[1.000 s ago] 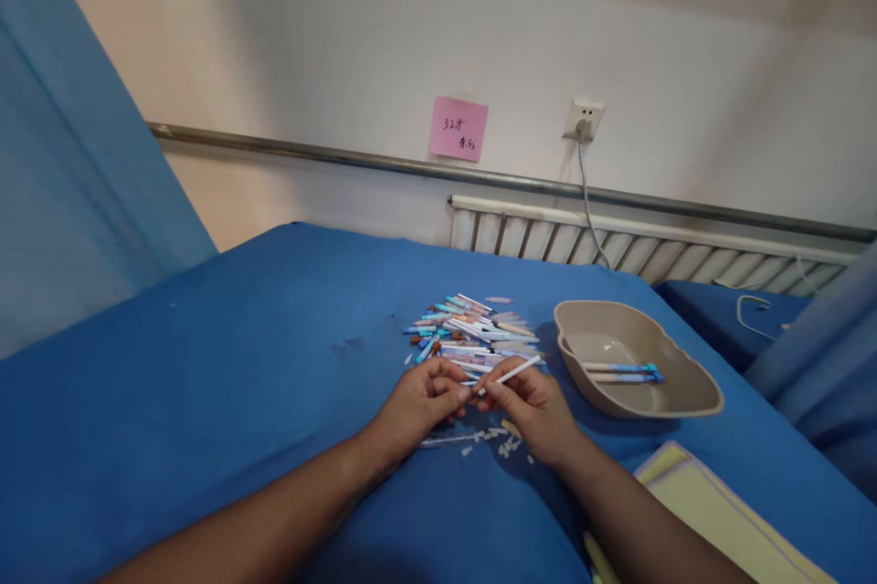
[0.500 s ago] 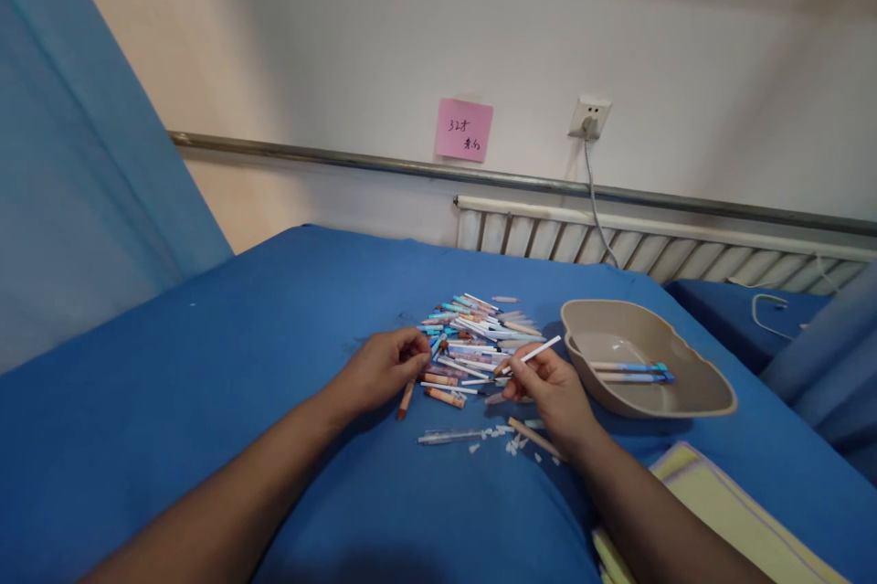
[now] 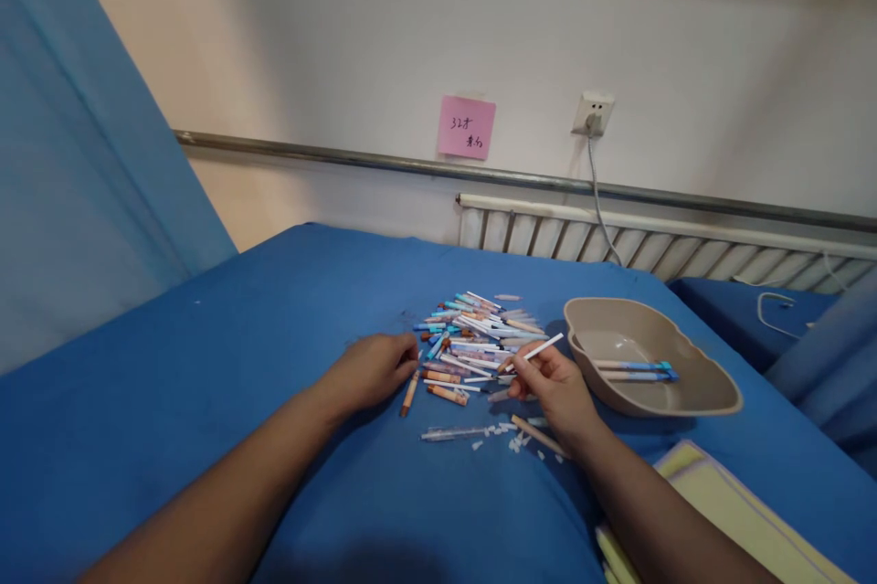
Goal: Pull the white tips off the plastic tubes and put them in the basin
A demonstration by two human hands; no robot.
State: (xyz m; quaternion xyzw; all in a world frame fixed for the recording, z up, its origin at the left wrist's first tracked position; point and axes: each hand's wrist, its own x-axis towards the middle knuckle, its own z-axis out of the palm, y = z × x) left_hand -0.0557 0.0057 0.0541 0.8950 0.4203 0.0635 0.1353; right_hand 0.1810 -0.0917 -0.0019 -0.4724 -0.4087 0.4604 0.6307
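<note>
My right hand point(image 3: 552, 387) pinches a slim white pen refill point(image 3: 544, 346) between thumb and fingers, slanting up to the right. At the left edge of the pile, my left hand point(image 3: 380, 367) has its fingers curled together; whatever they hold, if anything, is hidden. Between the hands lies a heap of pen parts point(image 3: 472, 328): white refills, blue and brown pieces, and pale barrels. An orange pen part with brown ends point(image 3: 409, 394) lies just below my left fingers. Nearer me are a clear pen barrel point(image 3: 452, 433) and several small white bits point(image 3: 517, 442).
A beige basin point(image 3: 650, 401) right of the heap holds two blue-and-beige pens point(image 3: 634, 371). Folded yellow cloth point(image 3: 726, 511) lies under my right forearm. Blue cloth point(image 3: 274, 319) covers the table. Behind stand a radiator point(image 3: 541, 232) and a wall with a socket point(image 3: 593, 115).
My left hand has drawn back slightly to the left from the heap, uncovering more of the blue pieces. My right hand still holds the white refill in nearly the same place.
</note>
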